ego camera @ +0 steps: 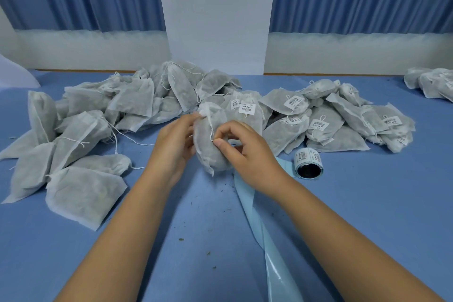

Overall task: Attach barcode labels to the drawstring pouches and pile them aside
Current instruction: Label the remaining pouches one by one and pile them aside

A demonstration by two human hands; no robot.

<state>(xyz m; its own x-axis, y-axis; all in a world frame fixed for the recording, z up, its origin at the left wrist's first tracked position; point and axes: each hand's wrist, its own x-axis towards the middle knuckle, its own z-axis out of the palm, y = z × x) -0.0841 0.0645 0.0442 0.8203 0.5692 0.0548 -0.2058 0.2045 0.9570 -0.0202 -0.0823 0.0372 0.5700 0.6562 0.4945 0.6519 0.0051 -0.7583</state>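
Drawstring pouch [208,154] stands upright in the middle, low over the blue table [367,203], and we hold it with both hands. Our left hand [171,147] grips its upper left side, fingers curled round the cloth. Our right hand [247,154] pinches the white drawstring [210,127] between thumb and first finger. At 10 o'clock from the pouch lies a pile of pouches without labels [103,115]; at 2 o'clock, a pile with barcode labels [326,117]. The label roll [308,164] lies at 4 o'clock, and its pale backing strip [247,203] runs toward 6 o'clock.
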